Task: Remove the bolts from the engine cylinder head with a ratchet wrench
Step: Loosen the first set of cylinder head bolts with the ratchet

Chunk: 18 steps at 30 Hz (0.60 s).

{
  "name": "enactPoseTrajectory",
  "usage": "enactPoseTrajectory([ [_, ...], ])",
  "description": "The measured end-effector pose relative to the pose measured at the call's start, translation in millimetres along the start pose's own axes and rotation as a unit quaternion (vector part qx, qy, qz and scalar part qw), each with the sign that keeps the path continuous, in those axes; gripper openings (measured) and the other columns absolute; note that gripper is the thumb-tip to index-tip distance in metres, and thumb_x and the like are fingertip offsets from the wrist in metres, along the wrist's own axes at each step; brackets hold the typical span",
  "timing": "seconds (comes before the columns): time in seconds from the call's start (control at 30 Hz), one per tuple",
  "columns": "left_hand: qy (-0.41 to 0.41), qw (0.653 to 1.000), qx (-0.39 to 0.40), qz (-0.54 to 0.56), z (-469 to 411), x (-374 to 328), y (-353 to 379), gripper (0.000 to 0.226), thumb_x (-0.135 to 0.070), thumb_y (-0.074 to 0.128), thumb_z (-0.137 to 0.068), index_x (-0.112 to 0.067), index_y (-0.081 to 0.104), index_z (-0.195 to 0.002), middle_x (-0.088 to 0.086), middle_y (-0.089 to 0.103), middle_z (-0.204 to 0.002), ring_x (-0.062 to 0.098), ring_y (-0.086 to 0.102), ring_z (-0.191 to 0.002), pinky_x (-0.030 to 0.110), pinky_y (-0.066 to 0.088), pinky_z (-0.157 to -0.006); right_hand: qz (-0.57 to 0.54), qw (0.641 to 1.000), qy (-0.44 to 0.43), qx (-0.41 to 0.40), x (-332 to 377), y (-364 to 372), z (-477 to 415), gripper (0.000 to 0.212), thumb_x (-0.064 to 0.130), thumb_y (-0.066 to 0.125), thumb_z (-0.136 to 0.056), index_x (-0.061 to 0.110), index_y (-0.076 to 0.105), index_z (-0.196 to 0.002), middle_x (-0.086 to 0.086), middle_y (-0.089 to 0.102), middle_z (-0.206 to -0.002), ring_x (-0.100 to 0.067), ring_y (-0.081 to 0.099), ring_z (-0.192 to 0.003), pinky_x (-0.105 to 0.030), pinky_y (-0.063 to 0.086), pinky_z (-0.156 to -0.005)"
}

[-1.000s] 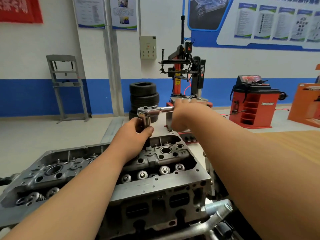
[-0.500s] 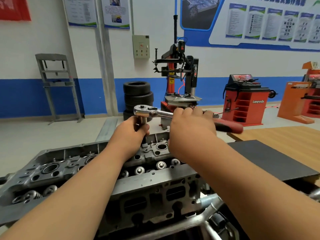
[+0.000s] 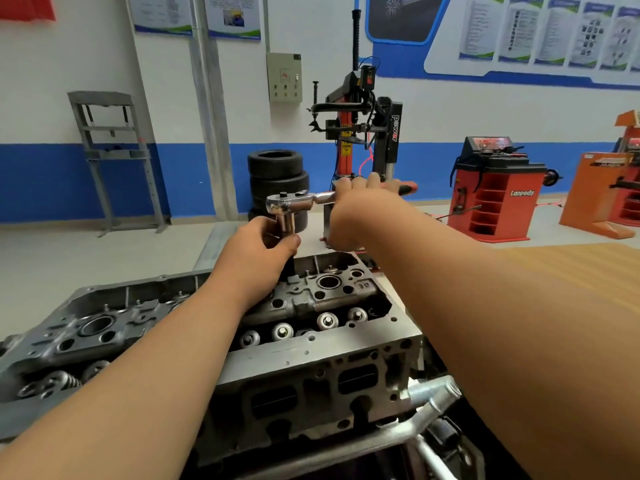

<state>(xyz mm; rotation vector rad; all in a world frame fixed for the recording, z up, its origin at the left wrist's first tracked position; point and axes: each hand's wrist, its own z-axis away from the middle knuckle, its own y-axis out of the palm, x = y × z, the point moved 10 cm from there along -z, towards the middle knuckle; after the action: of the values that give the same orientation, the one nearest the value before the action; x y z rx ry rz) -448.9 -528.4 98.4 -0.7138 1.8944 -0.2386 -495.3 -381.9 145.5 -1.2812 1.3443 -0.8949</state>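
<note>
**Head view, over the cylinder head (image 3: 311,358).** The casting lies lengthwise across the lower frame on a metal-tube stand (image 3: 433,389).

The wrench (image 3: 301,200) sits above its far right end, with the shaft level and the handle pointing right.

- **Left hand (image 3: 256,251):** the fingers and thumb are curled round the socket (image 3: 285,221), which hangs straight down from the wrench's drive end. The hand holds the socket upright against the cylinder head (the bolt beneath is hidden by the hand).
- **Right hand (image 3: 360,209):** the fingers are wrapped over the handle just right of the drive end. Only the red grip tip (image 3: 407,188) shows past the knuckles.

**Background:** stacked tyres (image 3: 277,174) stand directly behind the wrench, with a tyre changer (image 3: 360,133) to their right. A red balancer (image 3: 498,192) stands further right, and a wooden table (image 3: 571,265) lies beyond the right forearm.
</note>
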Motion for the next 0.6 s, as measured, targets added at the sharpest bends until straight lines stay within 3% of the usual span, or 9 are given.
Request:
enactPoseTrajectory([
  [0.13,-0.005,1.000,0.008,-0.006,1,3,1,0.014,-0.034,0.058,-0.094,-0.026,0.062,-0.104,-0.005,0.070,-0.099,0.015,0.064,-0.098,0.039,0.050,-0.091,-0.060,0.998,-0.013,0.020,10,1,-17,0.084,0.027,0.065,-0.076,0.014,0.018,-0.144,-0.011,0.024,-0.149,-0.036,0.015,-0.139,-0.059,0.026,-0.108],
  [0.2,-0.003,1.000,0.024,-0.016,1,1,5,0.005,-0.033,0.053,-0.096,-0.032,0.058,-0.095,-0.011,0.070,-0.093,0.013,0.065,-0.096,0.035,0.049,-0.089,-0.061,0.998,-0.004,0.010,11,2,-15,0.084,0.026,0.065,-0.076,0.013,0.017,-0.144,-0.012,0.023,-0.149,-0.037,0.015,-0.139,-0.057,0.026,-0.107],
  [0.3,0.001,0.999,0.033,-0.015,1,-2,10,0.010,-0.032,0.050,-0.098,-0.033,0.054,-0.089,-0.012,0.070,-0.088,0.012,0.066,-0.092,0.035,0.049,-0.087,-0.028,1.000,0.007,-0.010,7,2,-4,0.085,0.031,0.065,-0.081,0.011,0.015,-0.146,-0.016,0.024,-0.150,-0.040,0.020,-0.137,-0.056,0.023,-0.109],
  [0.43,-0.005,0.999,0.032,0.004,3,0,10,0.012,-0.033,0.052,-0.097,-0.031,0.058,-0.086,-0.010,0.071,-0.083,0.014,0.068,-0.083,0.042,0.054,-0.083,0.061,0.995,0.061,-0.045,-7,-7,31,0.059,0.025,0.056,-0.089,0.009,0.029,-0.140,-0.020,0.039,-0.138,-0.041,0.035,-0.127,-0.055,0.028,-0.106],
  [0.53,-0.004,0.999,0.031,0.016,2,2,10,0.014,-0.033,0.053,-0.097,-0.032,0.060,-0.085,-0.011,0.071,-0.082,0.014,0.068,-0.083,0.038,0.054,-0.079,0.044,0.995,0.033,-0.080,-2,-14,73,0.042,0.023,0.050,-0.089,0.009,0.037,-0.127,-0.014,0.049,-0.121,-0.032,0.046,-0.110,-0.046,0.034,-0.095],
  [0.6,0.000,0.999,0.029,0.021,2,3,10,0.014,-0.033,0.054,-0.097,-0.031,0.061,-0.085,-0.012,0.072,-0.080,0.010,0.067,-0.082,0.030,0.050,-0.075,0.020,0.992,-0.024,-0.121,8,-23,104,0.038,0.029,0.047,-0.091,0.010,0.037,-0.122,-0.010,0.047,-0.105,-0.026,0.040,-0.090,-0.040,0.032,-0.078],
])
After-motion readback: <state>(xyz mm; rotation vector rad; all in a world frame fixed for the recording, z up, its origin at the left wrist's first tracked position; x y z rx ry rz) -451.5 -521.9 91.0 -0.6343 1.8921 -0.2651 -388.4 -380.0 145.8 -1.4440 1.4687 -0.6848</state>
